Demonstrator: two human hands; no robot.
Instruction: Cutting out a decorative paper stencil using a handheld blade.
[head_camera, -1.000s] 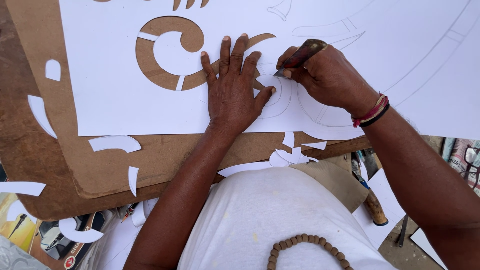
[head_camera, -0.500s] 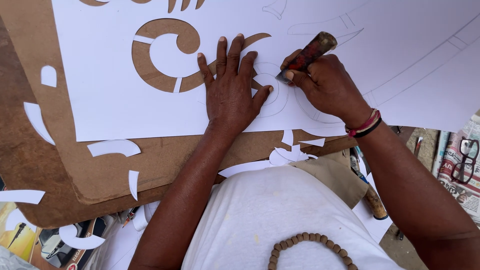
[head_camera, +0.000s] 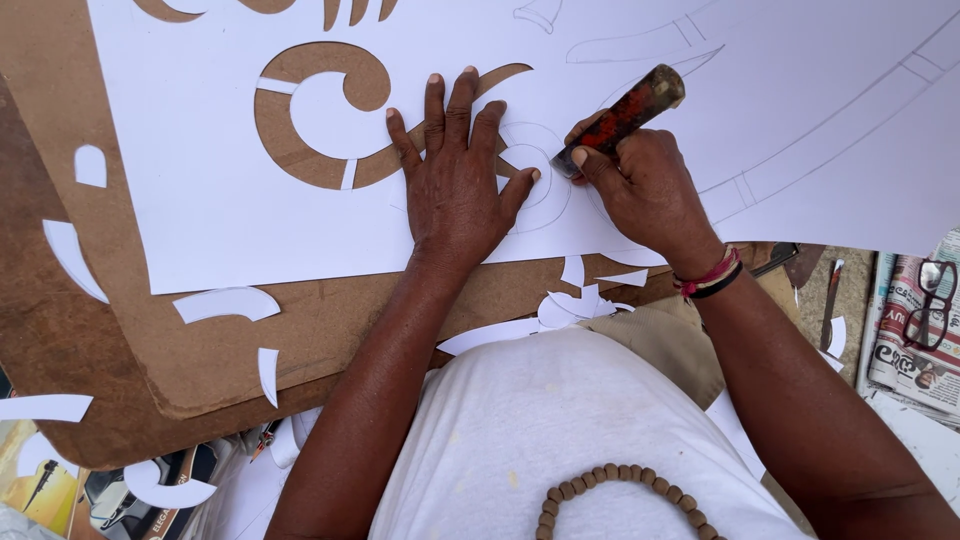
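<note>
The left hand (head_camera: 455, 185) lies flat, palm down with fingers spread apart, near the centre of the frame, pressing on a large white sheet of paper (head_camera: 220, 210) that covers most of the upper half of the picture. Just right of it, the right hand (head_camera: 645, 195) is closed tight around a cutting tool with a worn red-and-brown wooden handle (head_camera: 625, 115), which slants up toward the upper right; the tool's lower end meets the paper close to the left thumb, at a faint pencilled ring drawn on the sheet, though the tip itself is too small to make out. Left of the left hand's fingers a spiral shape (head_camera: 300, 115) has been cut out of the paper, showing brown beneath. The sheet rests on a brown board (head_camera: 200, 370) that serves as the tabletop and reaches down into the lower left of the frame. White paper offcuts (head_camera: 225, 303) lie scattered on the board at left and below the hands near its lower edge. Red and dark bands (head_camera: 708, 280) circle the right wrist. At the bottom centre a string of brown wooden beads (head_camera: 620, 480) hangs over a white shirt. At the right edge, folded newspapers (head_camera: 915, 340) lie with a pair of spectacles (head_camera: 930, 300) on top.
</note>
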